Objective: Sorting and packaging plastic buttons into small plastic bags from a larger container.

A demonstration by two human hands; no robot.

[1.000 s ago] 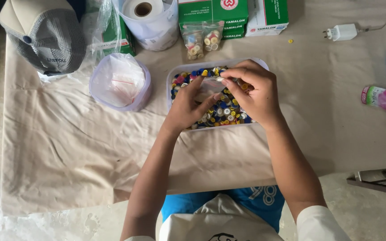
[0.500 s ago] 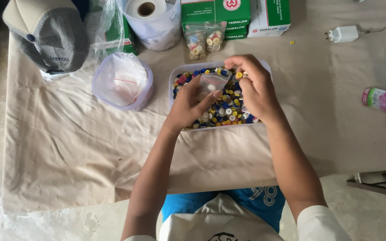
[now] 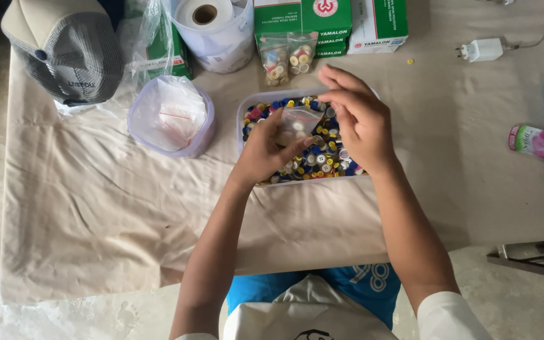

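A clear rectangular tray [image 3: 244,115] full of mixed coloured buttons [image 3: 320,159] sits on the cloth-covered table [image 3: 96,208]. My left hand [image 3: 266,151] holds a small clear plastic bag [image 3: 297,123] over the tray, with a few buttons inside it. My right hand [image 3: 357,116] hovers over the tray's right half, fingers pinched near the bag's mouth; whether they hold a button is hidden. Two small filled button bags [image 3: 288,58] lie just behind the tray.
A round tub with empty clear bags [image 3: 170,116] stands left of the tray. A grey cap [image 3: 64,47], a paper roll in a bag [image 3: 212,25] and green and white boxes [image 3: 328,22] line the back. A white charger [image 3: 483,49] and pink packet [image 3: 534,141] lie right.
My right hand has shifted from the bag's top toward the tray's right side, and the bag now sits lower in my left hand. The camera view has barely moved.
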